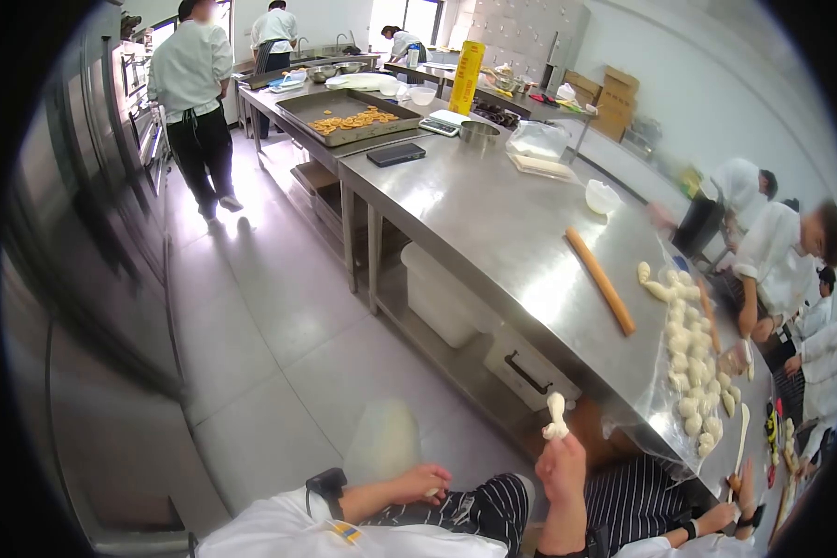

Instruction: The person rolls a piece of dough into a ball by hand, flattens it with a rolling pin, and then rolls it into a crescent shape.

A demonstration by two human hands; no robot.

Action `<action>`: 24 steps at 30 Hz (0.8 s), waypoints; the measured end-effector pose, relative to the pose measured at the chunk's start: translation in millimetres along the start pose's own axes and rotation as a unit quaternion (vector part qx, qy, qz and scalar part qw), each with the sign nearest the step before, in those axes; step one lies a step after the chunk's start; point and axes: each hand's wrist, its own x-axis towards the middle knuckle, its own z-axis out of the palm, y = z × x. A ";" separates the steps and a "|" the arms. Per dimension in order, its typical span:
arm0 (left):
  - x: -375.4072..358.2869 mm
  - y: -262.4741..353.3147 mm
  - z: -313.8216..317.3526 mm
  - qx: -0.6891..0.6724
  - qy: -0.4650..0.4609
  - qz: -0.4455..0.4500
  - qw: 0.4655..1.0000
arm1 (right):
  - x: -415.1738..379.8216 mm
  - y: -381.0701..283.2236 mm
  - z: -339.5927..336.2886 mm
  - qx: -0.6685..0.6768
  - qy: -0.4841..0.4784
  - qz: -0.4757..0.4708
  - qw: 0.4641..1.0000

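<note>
My right hand is raised at the table's near edge, its fingers closed round the lower end of a piece of knotted white dough. The dough points upward, with a narrow top and a thicker twisted part below. My left hand is low over my striped apron, fingers curled in. A small pale bit shows at its fingertips, too small to name. On the table to the right, many shaped dough pieces lie on clear plastic film. A wooden rolling pin rests left of them.
The steel table runs away to the back left. On it are a white bowl, a metal ring, a scale, a black phone and a baking tray. Co-workers stand along the right side; another person walks at left.
</note>
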 end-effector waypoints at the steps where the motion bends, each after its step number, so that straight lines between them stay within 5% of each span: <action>1: 0.5 -1.0 -0.5 0.007 0.000 0.004 1.000 | -0.7 -1.2 1.5 -0.005 0.000 0.005 1.000; 6: 0.7 -1.6 -3.4 0.000 -0.006 -0.002 1.000 | -2.9 -7.1 3.3 -0.046 0.002 0.046 0.998; 8: -1.6 -0.2 -3.6 -0.004 -0.009 -0.006 1.000 | 5.9 -8.4 -6.6 -0.067 0.031 -0.028 0.997; 11: -4.5 1.0 -1.0 -0.010 -0.012 -0.006 1.000 | -8.8 -38.6 1.0 0.035 0.108 -0.278 0.954; 12: -3.0 0.0 -1.8 -0.011 -0.014 -0.005 1.000 | -14.9 -46.2 2.1 0.016 0.069 -0.423 0.903; 14: -3.5 -0.4 -2.0 -0.012 -0.015 -0.006 1.000 | -25.9 -70.7 7.4 -0.022 -0.036 -0.570 0.821; 20: -6.1 6.7 3.2 -0.012 -0.006 -0.012 1.000 | -38.2 -77.4 -4.8 -0.007 0.027 -0.678 0.735; 24: -8.0 6.0 2.5 -0.010 -0.003 -0.012 1.000 | -61.5 -90.3 34.0 -0.015 0.091 -0.672 0.734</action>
